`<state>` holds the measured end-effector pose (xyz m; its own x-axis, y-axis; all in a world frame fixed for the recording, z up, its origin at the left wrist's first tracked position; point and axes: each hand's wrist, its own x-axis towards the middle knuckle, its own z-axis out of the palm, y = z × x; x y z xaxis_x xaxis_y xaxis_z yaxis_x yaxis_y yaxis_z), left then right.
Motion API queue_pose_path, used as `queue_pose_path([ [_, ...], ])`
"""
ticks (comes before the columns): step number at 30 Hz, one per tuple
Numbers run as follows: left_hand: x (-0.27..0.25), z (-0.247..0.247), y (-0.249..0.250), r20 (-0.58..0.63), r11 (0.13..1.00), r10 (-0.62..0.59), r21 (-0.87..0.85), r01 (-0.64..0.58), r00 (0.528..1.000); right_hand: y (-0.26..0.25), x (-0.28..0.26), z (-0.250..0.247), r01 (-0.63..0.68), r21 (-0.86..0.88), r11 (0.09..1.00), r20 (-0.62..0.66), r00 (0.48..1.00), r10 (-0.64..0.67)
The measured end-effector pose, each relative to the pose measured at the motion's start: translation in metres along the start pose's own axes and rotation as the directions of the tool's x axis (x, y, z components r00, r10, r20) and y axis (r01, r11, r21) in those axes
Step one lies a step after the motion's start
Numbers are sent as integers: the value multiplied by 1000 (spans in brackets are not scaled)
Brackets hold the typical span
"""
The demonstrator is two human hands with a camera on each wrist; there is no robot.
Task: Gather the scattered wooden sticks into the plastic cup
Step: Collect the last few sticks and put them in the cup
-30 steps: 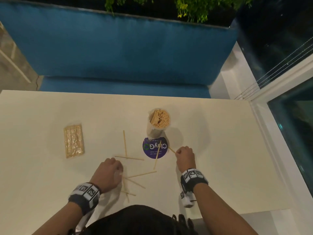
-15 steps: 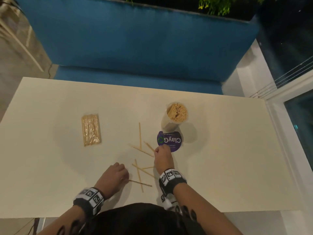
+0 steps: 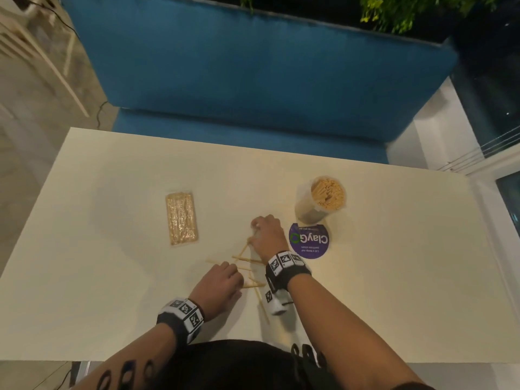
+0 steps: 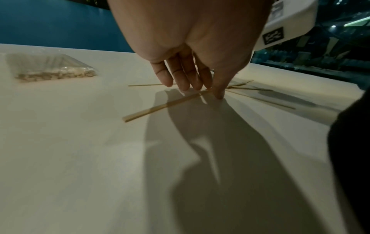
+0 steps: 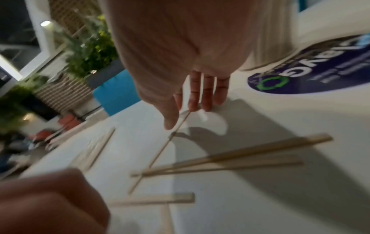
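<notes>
While my right hand (image 3: 266, 235) reaches forward over the loose sticks (image 3: 247, 260), its thumb and forefinger pinch the far end of one thin stick (image 5: 176, 131), and the other fingers (image 5: 208, 96) hang almost straight with their tips near the table (image 3: 112, 291). That stick slants from the pinch back toward me, though the wrist view is too blurred to show whether its low end touches the table. My left hand (image 3: 219, 285) is down at the near side of the scatter; from the wrist its thumb and forefinger meet at the end of another stick (image 4: 160, 107) that lies flat, and the rest of its fingers (image 4: 180, 76) are loosely bent above the surface. I cannot tell whether that pinch has truly closed on the wood or only presses it. A few more sticks lie crossed between and just in front of my hands, one pointing back toward my body. My cup (image 3: 320, 201) stands upright, well packed with sticks, ahead and to the right of my right hand and apart from it. Touching the cup's near side is a round purple sticker (image 3: 309, 243) flat on the table. Off to the left lies a clear packet (image 3: 181, 218) of sticks, well apart from both hands.
</notes>
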<state>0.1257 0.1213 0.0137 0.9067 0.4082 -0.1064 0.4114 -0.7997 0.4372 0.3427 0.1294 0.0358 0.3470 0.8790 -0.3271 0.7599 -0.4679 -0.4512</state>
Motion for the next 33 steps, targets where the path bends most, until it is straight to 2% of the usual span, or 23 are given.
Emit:
queue_pose_path([
  [2, -2, 1, -8, -34, 1000, 3, 12, -3, 999, -5, -1, 8, 157, -167, 973, 27, 988, -155],
  [3, -1, 1, -11, -56, 1000, -3, 8, 3, 998, -4, -3, 12, 188, -192, 963, 35, 982, -184],
  [9, 15, -1, -10, -99, 999, -34, -7, 33, 995, 24, -41, 21, 252, -249, 935, 86, 968, -238],
  [11, 18, -1, -7, -92, 998, -58, -21, 56, 994, 35, -55, 13, 214, -152, 965, 91, 975, -202],
  [13, 19, -2, -5, -98, 996, -88, -37, 84, 991, 53, -67, -3, 76, 22, 997, -28, 997, -76],
  [15, 18, -6, -2, -137, 992, -119, -52, 113, 983, 73, -80, -18, -42, 163, 986, -115, 991, 62],
  [17, 16, -14, 4, -164, 991, -128, -54, 120, 978, 85, -95, -27, -101, 143, 985, -47, 993, 108],
  [18, 16, -18, 7, -157, 992, -121, -37, 117, 980, 87, -104, -28, -108, 75, 991, 26, 994, 106],
  [20, 19, -23, 11, -104, 995, -99, 15, 101, 990, 89, -119, -26, -67, -71, 995, 142, 987, 77],
  [23, 26, -19, 14, 9, 993, -86, 80, 85, 996, 93, -130, -14, 15, -160, 987, 162, 987, 12],
  [29, 37, -5, 24, -14, 991, -80, 111, 81, 997, 85, -122, 4, 59, -12, 998, 58, 997, -58],
  [33, 40, 2, 27, -46, 986, -94, 137, 99, 995, 74, -112, 12, 109, 45, 993, 37, 993, -111],
])
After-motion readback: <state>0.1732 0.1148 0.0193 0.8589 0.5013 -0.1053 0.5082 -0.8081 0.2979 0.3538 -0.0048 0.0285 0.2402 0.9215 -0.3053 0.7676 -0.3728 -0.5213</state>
